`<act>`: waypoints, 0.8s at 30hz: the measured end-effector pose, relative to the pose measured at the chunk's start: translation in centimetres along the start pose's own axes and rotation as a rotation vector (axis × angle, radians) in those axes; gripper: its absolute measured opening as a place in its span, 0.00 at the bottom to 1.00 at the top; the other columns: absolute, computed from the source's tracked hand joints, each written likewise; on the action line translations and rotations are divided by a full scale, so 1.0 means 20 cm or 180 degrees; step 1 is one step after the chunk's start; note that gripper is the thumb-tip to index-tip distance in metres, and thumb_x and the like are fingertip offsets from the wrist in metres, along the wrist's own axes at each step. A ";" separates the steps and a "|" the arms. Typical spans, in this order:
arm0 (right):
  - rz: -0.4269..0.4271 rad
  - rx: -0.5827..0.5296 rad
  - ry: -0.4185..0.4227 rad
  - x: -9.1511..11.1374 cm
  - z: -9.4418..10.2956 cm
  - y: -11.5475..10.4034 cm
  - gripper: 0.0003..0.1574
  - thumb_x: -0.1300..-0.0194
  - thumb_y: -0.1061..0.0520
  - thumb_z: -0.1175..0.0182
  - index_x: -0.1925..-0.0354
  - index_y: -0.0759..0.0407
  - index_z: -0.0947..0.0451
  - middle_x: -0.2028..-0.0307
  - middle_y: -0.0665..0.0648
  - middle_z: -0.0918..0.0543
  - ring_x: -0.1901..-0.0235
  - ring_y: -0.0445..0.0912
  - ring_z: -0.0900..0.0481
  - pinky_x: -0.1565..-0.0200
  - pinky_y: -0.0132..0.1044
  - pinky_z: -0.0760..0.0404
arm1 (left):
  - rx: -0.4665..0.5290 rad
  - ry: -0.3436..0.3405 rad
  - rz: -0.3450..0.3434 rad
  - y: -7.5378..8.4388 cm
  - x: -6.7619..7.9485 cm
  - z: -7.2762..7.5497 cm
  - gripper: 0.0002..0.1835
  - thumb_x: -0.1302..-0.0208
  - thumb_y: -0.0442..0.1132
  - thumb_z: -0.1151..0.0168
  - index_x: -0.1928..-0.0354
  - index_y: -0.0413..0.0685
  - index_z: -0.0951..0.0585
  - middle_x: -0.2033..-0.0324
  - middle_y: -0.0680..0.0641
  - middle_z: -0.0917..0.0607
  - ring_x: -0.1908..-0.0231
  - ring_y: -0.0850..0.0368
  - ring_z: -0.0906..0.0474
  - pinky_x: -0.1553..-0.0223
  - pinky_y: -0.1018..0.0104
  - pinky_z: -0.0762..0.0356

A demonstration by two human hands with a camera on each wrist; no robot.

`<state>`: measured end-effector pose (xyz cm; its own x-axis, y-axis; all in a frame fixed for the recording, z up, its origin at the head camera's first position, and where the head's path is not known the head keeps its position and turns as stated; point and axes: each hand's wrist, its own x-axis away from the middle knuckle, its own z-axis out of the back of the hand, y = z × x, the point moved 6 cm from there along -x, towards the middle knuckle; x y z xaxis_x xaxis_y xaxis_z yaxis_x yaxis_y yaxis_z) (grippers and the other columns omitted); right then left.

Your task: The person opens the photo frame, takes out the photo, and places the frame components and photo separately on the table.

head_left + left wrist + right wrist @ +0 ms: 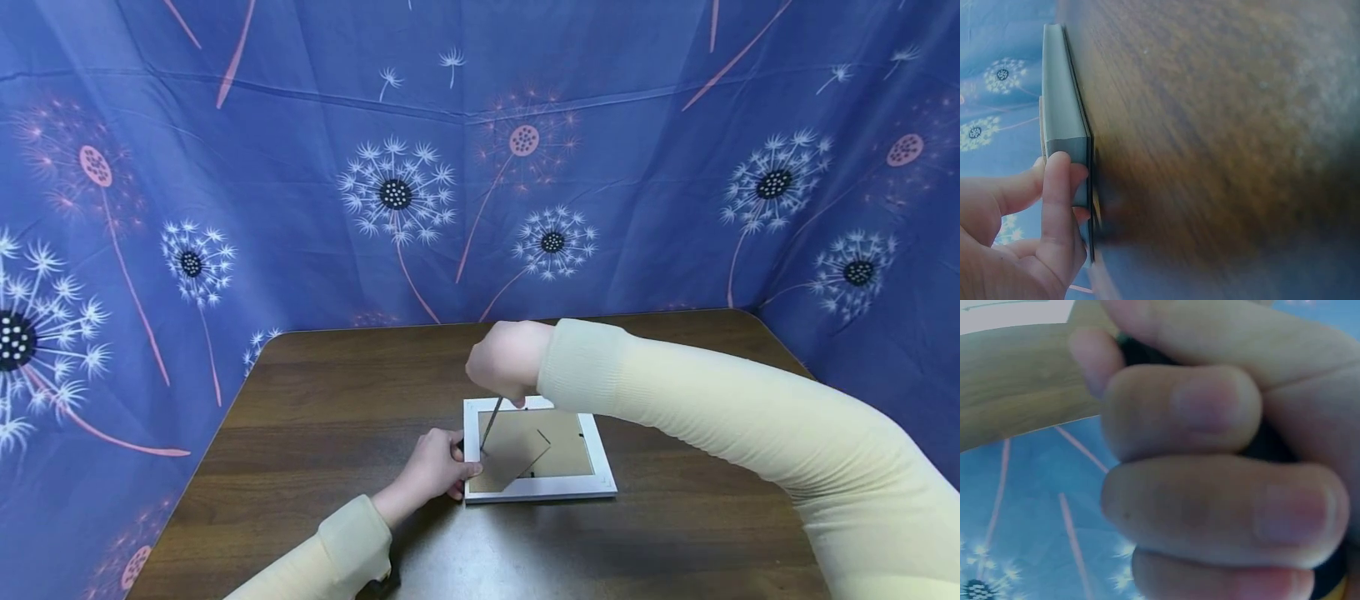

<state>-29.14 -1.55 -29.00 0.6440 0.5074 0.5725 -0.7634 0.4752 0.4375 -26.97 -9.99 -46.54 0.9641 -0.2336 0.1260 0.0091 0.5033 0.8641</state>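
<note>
A white picture frame (606, 475) lies face down on the table, its brown backing board (566, 454) upward with small black tabs along the edges. My left hand (431, 467) grips the frame's left side, thumb on top; in the left wrist view, fingers (1057, 200) press against the frame's edge (1063, 94). Above the frame, my right hand (510, 358) holds a screwdriver by its dark handle (1269, 440), fingers curled round it. The screwdriver's thin shaft (492, 423) slants down to the backing's left edge. A stand flap (517, 458) sits on the backing.
The brown wooden table (337, 392) extends around the frame. Behind it and at both sides hangs a blue cloth (637, 167) with dandelion prints. A dark object, partly hidden, shows below the left sleeve (356, 537).
</note>
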 end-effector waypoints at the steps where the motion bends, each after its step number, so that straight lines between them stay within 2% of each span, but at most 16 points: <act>1: 0.0000 -0.0012 -0.0001 0.00 -0.01 0.01 0.16 0.52 0.50 0.26 0.64 0.51 0.17 0.67 0.47 0.18 0.74 0.41 0.25 0.63 0.38 0.15 | -0.0008 0.0004 0.0007 0.00 0.00 0.00 0.31 0.49 0.30 0.30 0.43 0.26 0.28 0.83 0.49 0.22 0.90 0.60 0.23 0.88 0.64 0.20; 3: -0.0010 -0.0064 0.0017 0.00 -0.04 0.03 0.17 0.52 0.49 0.26 0.64 0.51 0.17 0.68 0.47 0.18 0.74 0.40 0.25 0.63 0.38 0.16 | -0.0010 0.0015 0.0026 0.00 0.00 0.00 0.33 0.49 0.30 0.30 0.41 0.24 0.31 0.82 0.49 0.22 0.90 0.59 0.23 0.88 0.65 0.20; 8: 0.0002 -0.0252 0.0071 0.01 -0.13 0.08 0.19 0.50 0.46 0.28 0.62 0.53 0.18 0.70 0.48 0.19 0.73 0.41 0.23 0.66 0.37 0.18 | -0.0002 0.0018 0.0057 0.01 0.00 0.00 0.33 0.49 0.30 0.30 0.41 0.25 0.31 0.81 0.48 0.23 0.89 0.59 0.22 0.88 0.65 0.20; 13: 0.0034 -0.0317 0.0112 0.02 -0.17 0.10 0.19 0.49 0.46 0.28 0.61 0.55 0.19 0.69 0.49 0.18 0.73 0.42 0.23 0.67 0.36 0.18 | -0.0021 0.0037 0.0066 0.01 0.00 -0.01 0.33 0.49 0.30 0.30 0.41 0.25 0.31 0.81 0.48 0.24 0.90 0.59 0.23 0.88 0.65 0.21; 18: 0.0046 -0.0350 0.0143 0.03 -0.16 0.09 0.19 0.50 0.47 0.28 0.63 0.55 0.19 0.71 0.48 0.18 0.74 0.41 0.23 0.67 0.36 0.18 | 0.0011 0.0030 0.0046 0.01 0.00 -0.01 0.33 0.49 0.30 0.30 0.41 0.26 0.30 0.81 0.48 0.24 0.90 0.59 0.23 0.88 0.64 0.20; 24: 0.0059 -0.0244 0.0174 0.03 -0.08 0.07 0.18 0.52 0.47 0.26 0.64 0.53 0.18 0.71 0.47 0.19 0.73 0.41 0.22 0.64 0.37 0.17 | -0.0025 0.0012 0.0041 0.01 0.00 -0.01 0.35 0.49 0.30 0.29 0.40 0.25 0.32 0.81 0.48 0.24 0.90 0.59 0.23 0.88 0.64 0.21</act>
<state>-29.74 0.46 -29.13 0.6331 0.5541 0.5405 -0.7705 0.5179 0.3716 -26.89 -9.68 -46.43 0.9651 -0.2241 0.1352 -0.0012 0.5127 0.8586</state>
